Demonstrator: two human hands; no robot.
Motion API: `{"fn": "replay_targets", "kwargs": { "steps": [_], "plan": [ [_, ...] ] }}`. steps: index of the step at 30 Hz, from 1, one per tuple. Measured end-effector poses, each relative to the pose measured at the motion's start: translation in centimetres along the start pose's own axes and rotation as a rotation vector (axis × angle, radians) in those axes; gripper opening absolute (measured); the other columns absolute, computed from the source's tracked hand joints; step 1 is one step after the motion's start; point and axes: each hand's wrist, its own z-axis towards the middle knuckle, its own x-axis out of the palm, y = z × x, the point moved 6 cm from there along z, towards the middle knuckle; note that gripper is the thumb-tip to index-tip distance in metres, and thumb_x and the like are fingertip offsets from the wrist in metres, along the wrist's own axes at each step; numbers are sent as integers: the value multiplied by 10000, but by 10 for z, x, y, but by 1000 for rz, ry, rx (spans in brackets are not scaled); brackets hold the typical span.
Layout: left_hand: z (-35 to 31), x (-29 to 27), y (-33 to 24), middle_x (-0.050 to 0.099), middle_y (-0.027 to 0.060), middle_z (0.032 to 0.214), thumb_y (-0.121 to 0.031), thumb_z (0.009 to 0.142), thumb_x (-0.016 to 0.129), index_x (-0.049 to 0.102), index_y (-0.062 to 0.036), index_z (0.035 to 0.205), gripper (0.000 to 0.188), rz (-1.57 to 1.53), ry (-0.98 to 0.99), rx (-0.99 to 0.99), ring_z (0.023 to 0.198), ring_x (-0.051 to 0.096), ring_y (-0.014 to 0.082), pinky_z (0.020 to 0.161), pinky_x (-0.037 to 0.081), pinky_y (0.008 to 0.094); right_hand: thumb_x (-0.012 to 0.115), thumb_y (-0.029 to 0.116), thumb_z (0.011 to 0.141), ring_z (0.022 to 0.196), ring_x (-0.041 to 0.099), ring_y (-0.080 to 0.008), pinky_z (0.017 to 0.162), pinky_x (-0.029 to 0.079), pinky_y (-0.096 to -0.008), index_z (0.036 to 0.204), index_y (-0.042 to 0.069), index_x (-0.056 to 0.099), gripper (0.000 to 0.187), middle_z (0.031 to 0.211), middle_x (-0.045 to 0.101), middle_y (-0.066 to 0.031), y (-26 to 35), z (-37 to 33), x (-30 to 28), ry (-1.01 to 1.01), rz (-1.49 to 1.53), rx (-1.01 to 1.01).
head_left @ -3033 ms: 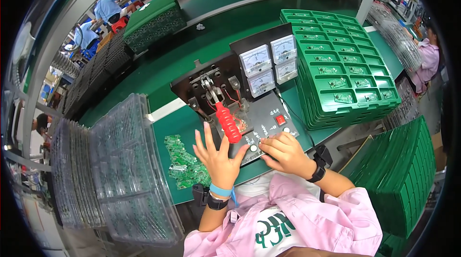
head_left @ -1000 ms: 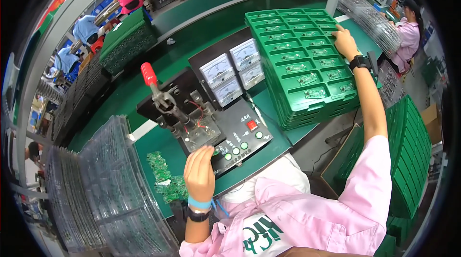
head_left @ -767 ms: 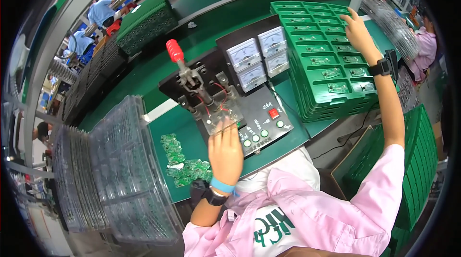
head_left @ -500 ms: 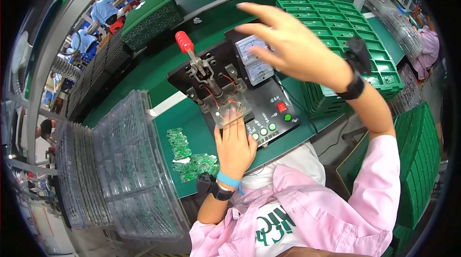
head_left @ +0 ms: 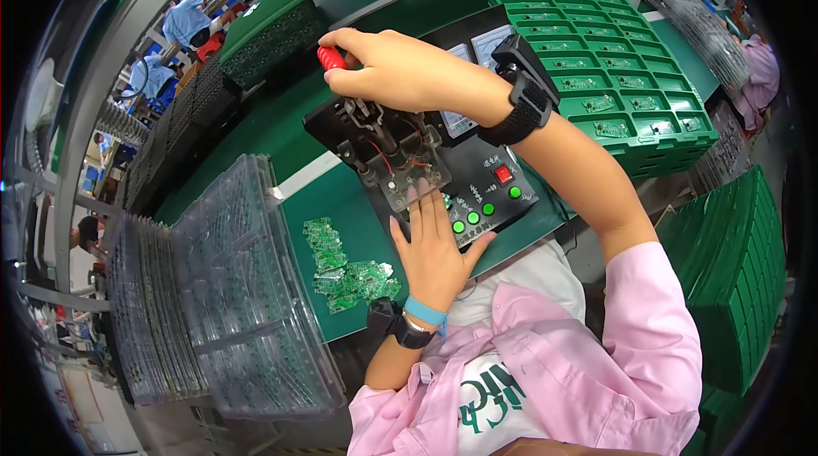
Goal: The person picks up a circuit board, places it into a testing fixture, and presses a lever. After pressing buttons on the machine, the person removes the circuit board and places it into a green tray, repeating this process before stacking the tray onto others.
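In the head view, the right hand (head_left: 400,70) grasps the red handle (head_left: 330,57) atop the black test fixture (head_left: 467,168), while the left hand (head_left: 434,251), unclenched with fingers outstretched, has its fingertips at the fixture's clear plate (head_left: 407,187), loose circuit boards (head_left: 336,273) lying left of the fixture and stacked green trays (head_left: 635,140) right of it.

A head-worn wide fisheye camera looks down and forward from above its wearer, whose pink cloth shirt (head_left: 562,371) fills the near lower edge. A black box-shaped panel with round green buttons (head_left: 492,196) sits close, near centre; a worker in light blue (head_left: 186,20) appears far off, upper left.
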Motion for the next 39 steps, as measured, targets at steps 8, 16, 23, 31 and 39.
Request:
{"fn": "replay_targets", "kwargs": {
  "steps": [8,16,23,31,39],
  "plan": [
    [11,2,17,490,226,1377,-66,844,553,478,89,1306,493,-130,-48,93,1259,478,355,1035,390,439,517,398,842,883,657,-393,793,512,-441,1134,4,578,494,930,681,-227,-1,-3,0,-35,46,15],
    [13,5,26,552,261,1268,10,828,537,513,83,1262,441,-252,-6,98,1216,508,392,1019,414,432,505,363,885,793,664,-335,734,508,-389,1298,-11,497,557,877,683,-207,-2,-3,2,-13,4,12],
    [10,-4,5,526,240,1311,-215,877,631,524,78,1245,482,-244,-62,152,1210,502,423,1020,392,475,501,356,888,768,660,-348,714,508,-387,1298,-23,487,558,828,678,-201,-1,-2,3,-24,-31,-9],
    [-40,-3,11,514,234,1308,-222,849,650,502,-10,1317,535,-584,51,98,1264,457,390,1045,345,492,682,17,686,1154,581,-314,905,479,-465,1246,28,581,570,1308,559,-179,48,-133,20,-369,-59,-571],
    [-16,-12,53,341,253,1451,-218,829,683,482,-71,1356,583,-345,-430,-61,1340,314,444,1064,280,574,717,23,678,1239,521,-307,958,453,-487,1212,36,585,550,1329,553,-140,-45,-230,41,-183,-233,-188]
  ]
}}
